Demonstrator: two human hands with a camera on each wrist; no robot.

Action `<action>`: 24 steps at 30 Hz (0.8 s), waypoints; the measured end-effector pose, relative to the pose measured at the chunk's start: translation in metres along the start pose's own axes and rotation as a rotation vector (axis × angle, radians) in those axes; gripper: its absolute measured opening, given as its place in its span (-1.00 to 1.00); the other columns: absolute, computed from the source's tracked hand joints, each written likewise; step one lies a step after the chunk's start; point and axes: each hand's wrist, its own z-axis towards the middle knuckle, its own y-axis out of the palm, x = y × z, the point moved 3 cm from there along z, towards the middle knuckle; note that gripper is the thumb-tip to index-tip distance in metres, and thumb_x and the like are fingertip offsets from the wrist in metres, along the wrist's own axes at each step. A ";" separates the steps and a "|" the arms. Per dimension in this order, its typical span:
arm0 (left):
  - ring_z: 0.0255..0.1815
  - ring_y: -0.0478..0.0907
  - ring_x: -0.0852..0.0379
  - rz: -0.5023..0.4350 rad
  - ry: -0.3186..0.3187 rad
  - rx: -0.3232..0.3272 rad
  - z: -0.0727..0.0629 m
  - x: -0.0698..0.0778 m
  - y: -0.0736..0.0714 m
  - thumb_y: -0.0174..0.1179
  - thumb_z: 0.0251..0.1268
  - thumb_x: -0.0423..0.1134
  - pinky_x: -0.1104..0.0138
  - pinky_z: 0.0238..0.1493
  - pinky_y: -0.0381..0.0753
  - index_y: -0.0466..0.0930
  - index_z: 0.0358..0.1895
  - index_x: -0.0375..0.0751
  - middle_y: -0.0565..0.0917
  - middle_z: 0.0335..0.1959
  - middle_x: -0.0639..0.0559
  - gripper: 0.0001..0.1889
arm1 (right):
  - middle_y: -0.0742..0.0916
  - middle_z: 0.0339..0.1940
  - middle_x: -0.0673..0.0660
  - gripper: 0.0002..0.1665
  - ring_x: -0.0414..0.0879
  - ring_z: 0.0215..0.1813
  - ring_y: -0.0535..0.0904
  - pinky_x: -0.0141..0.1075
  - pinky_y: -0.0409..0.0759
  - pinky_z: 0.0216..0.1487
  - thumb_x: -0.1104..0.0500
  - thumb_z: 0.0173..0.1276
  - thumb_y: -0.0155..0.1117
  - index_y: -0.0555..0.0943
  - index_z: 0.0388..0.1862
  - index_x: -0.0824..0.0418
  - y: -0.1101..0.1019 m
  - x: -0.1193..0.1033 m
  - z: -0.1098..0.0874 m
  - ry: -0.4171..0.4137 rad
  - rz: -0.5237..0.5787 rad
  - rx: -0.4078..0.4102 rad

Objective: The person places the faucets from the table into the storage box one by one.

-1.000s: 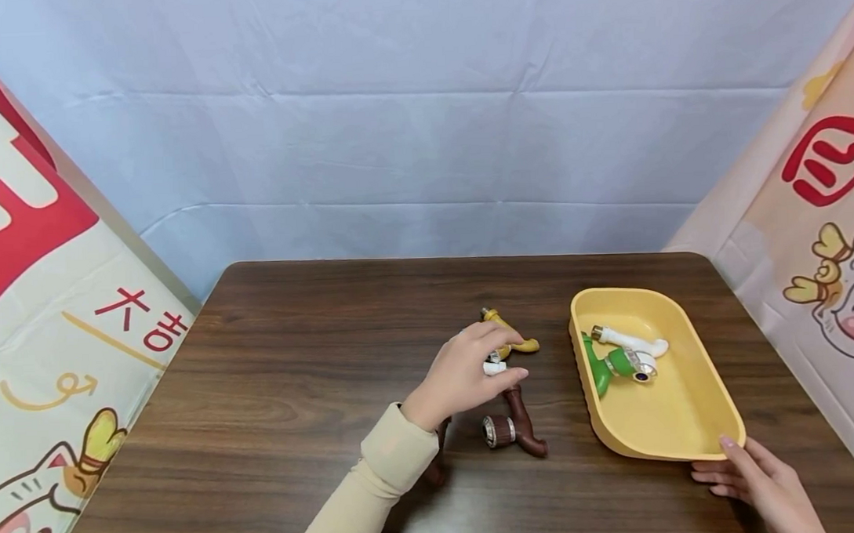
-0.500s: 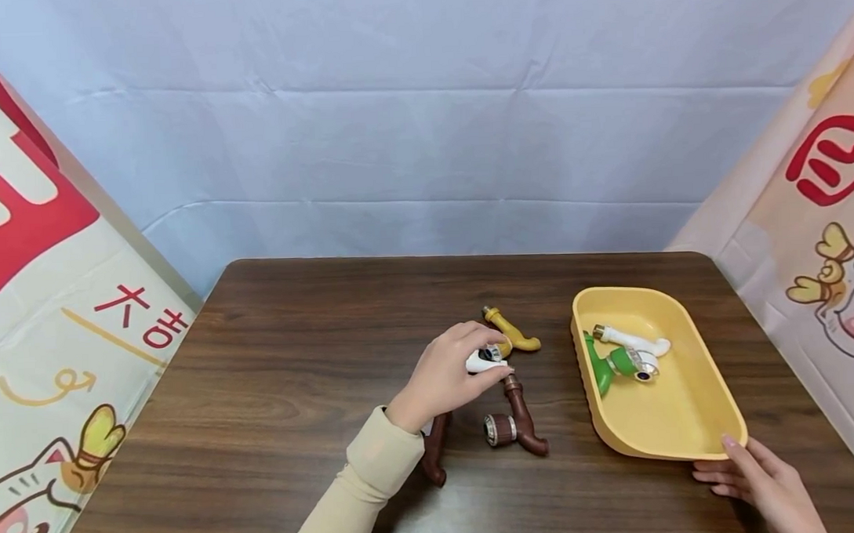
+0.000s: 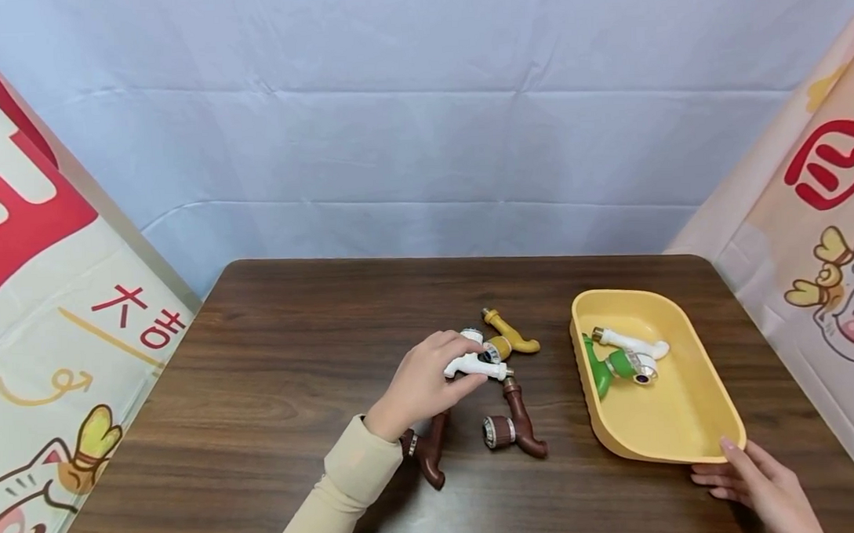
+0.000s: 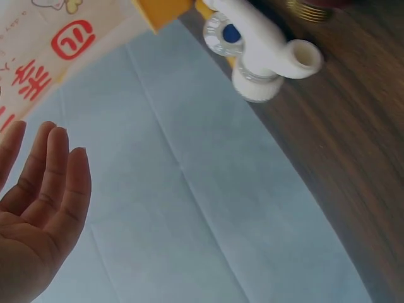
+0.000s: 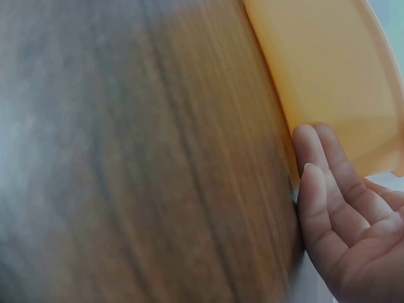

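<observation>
The left hand (image 3: 420, 380) was spread, with thumb and fingers apart at a white faucet (image 3: 475, 366); the left wrist view showed them straight. The faucet was positioned just beside a yellow faucet (image 3: 518, 339) and a brown faucet (image 3: 519, 420). The right hand (image 3: 766, 482) pinched the near corner of a yellow tray (image 3: 675, 415), which contained a green faucet (image 3: 600, 368) and a second white faucet (image 3: 630, 342).

Red txt "大吉" (image 3: 162, 331) reads clear on L banner (image 3: 40, 319).
</observation>
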 end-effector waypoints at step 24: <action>-0.16 0.52 0.16 0.055 0.003 -0.140 -0.029 -0.021 -0.016 0.32 0.05 -0.16 0.31 -0.14 0.50 0.59 -0.12 -0.18 0.60 -0.23 0.07 -0.69 | 0.72 -0.53 0.10 -0.72 -0.12 -0.43 0.67 -0.25 0.60 -0.43 -0.12 0.41 -0.09 0.32 -0.10 0.03 0.000 -0.003 -0.002 0.044 -0.039 0.006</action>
